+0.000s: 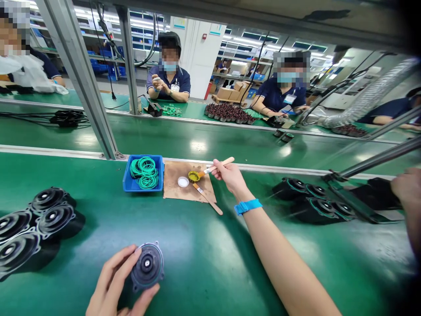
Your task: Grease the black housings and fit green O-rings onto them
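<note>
My left hand (120, 285) grips a round dark motor housing (147, 265) by its sides, its open top facing up. In my right hand (228, 173) is a paintbrush (217, 165) with a pale wooden handle, its bristles at a small pot of yellow-green liquid (194, 176). The pot stands on a stained piece of cardboard (171, 193). Beside it are a white lid (183, 181) and a second brush (210, 202), which lies partly off the cardboard. A blue bin (126, 180) with green rubber rings (146, 173) touches the cardboard's left edge.
Several dark housings (54, 215) stand at the left. More housings with green rings (315, 202) are at the right, near another person's hand (408, 188). A metal post (79, 74) rises at the table's back edge. Co-workers (171, 79) sit across the green conveyor (177, 140).
</note>
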